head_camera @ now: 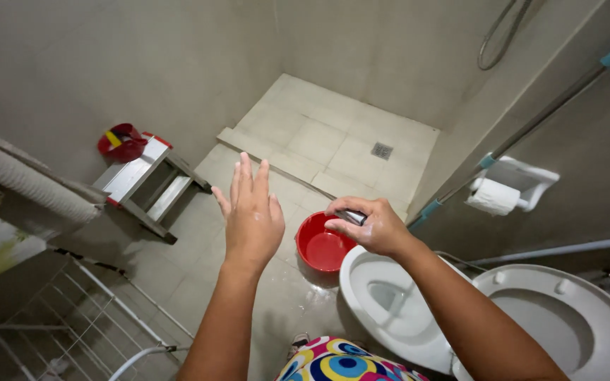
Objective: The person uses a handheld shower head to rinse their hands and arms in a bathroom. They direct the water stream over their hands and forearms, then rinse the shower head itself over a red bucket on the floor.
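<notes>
1. Nearest to you, at the lower edge of the view, is a piece of cloth with bright coloured circles (pixel 340 363); it is probably your own clothing, seen from above.
2. Just right of it is the white toilet bowl (pixel 361 271), with the seat and lid (pixel 566 317) lifted back toward the wall. I take this bowl as the landmark for all other places.
3. Your right hand (pixel 372 226) is over the front rim of the bowl. Its fingers are closed around a small dark and silver object (pixel 351 216); what the object is, I cannot tell. The hand holds it above the rim, between the bowl and the basin, maybe so that drips fall inside.
4. Your left hand (pixel 252 215) is left of the bowl, in the air, with the fingers spread and holding nothing. It looks wet, so perhaps you keep it away from your body.
5. The red basin (pixel 325 247) stands on the wet floor, touching or almost touching the front of the bowl, with some water in it. It is close enough to reach from the bowl.
6. Right of the bowl, on the wall, is a toilet paper holder (pixel 510 187), and a long pole with teal grips (pixel 531 127) leans there.
7. Left of the bowl, well apart, is a small metal step stool (pixel 146 183), and a red scoop-like thing (pixel 121 143) lies behind it.
8. Far beyond the bowl is the shower floor with its drain (pixel 382 150).
</notes>
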